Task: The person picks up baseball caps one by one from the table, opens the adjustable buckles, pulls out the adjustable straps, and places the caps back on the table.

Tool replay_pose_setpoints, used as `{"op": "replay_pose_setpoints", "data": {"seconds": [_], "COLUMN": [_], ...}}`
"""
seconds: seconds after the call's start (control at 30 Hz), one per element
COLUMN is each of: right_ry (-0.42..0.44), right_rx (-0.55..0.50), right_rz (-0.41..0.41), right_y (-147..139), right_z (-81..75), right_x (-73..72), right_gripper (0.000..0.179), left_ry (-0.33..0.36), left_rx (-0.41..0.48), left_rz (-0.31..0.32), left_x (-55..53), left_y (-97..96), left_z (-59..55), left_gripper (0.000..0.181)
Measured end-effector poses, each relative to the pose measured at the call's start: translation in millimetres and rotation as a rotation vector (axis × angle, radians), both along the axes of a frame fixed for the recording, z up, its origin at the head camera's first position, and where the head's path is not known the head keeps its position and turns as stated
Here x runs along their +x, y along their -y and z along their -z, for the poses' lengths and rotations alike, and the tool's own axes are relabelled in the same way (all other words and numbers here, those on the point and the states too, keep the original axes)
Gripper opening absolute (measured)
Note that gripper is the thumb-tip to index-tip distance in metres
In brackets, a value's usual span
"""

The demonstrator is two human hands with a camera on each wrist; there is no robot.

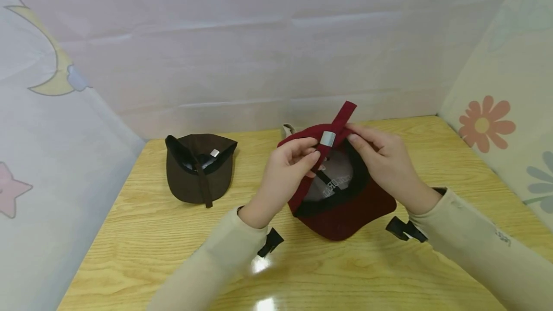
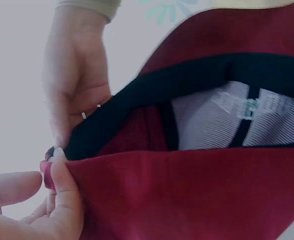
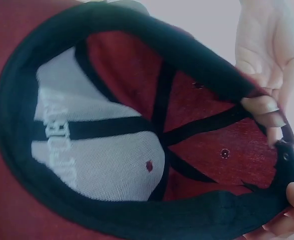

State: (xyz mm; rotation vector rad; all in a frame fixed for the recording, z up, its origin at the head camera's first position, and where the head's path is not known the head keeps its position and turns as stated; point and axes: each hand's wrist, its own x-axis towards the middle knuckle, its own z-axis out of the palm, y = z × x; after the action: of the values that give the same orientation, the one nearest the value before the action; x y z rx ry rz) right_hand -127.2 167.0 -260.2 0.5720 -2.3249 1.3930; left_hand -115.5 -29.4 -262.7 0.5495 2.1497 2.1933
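A dark red baseball cap is held tilted over the table, its black-banded inside toward me and the brim at the bottom. Its red back strap runs through a silver metal buckle, the free end sticking up. My left hand pinches the strap just below the buckle. On the other side of the buckle, my right hand grips the cap's back edge between thumb and fingers. The cap's grey front lining with reversed lettering shows in the right wrist view.
Left on the wooden table lies a dark brown cap, its loose strap hanging over the brim. A small beige piece peeks out behind the red cap, mostly hidden. Printed cloth walls enclose the table at the back and sides.
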Motion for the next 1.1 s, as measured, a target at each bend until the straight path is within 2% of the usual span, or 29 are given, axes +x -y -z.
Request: {"op": "replay_pose_setpoints", "data": {"seconds": [0.2,0.33,0.53,0.67,0.77,0.83,0.9,1.0,1.1], "right_ry": [-0.068,-0.159,-0.305,-0.321,-0.329,-0.335,-0.344,-0.361,-0.387], "right_rx": [0.018,0.096,0.237,0.277,0.295,0.304,0.309,0.316,0.322], "right_rz": [-0.017,-0.016,-0.011,-0.027,-0.038,-0.044,-0.049,-0.055,-0.065], "right_y": [3,7,9,9,8,8,8,9,10], "right_z": [2.6,0.8,-3.4,-7.5,-9.2,-10.7,-11.7,-14.0,-15.0], "right_x": [-0.2,0.0,-1.5,-1.7,-2.1,-1.3,-0.6,1.4,1.8], "right_gripper": [0.029,0.030,0.024,0.023,0.021,0.017,0.015,0.014,0.015], "left_ry": [0.102,0.131,0.121,0.106,0.069,0.010,-0.092,-0.314,-0.585], "left_rx": [0.163,0.208,0.200,0.161,0.065,-0.037,-0.152,-0.299,-0.413], "left_rz": [0.056,0.091,0.113,0.108,0.076,0.036,-0.009,-0.081,-0.133], "left_x": [-1.4,-2.2,-3.3,-5.0,-4.5,-3.2,-1.0,1.6,0.7], "left_y": [5.8,8.0,8.4,8.8,10.7,12.5,14.4,17.0,19.3], "left_z": [-7.6,-10.8,-13.4,-14.6,-17.8,-20.6,-23.9,-27.3,-28.5], "left_gripper": [0.029,0.030,0.030,0.030,0.029,0.028,0.026,0.024,0.023]}}
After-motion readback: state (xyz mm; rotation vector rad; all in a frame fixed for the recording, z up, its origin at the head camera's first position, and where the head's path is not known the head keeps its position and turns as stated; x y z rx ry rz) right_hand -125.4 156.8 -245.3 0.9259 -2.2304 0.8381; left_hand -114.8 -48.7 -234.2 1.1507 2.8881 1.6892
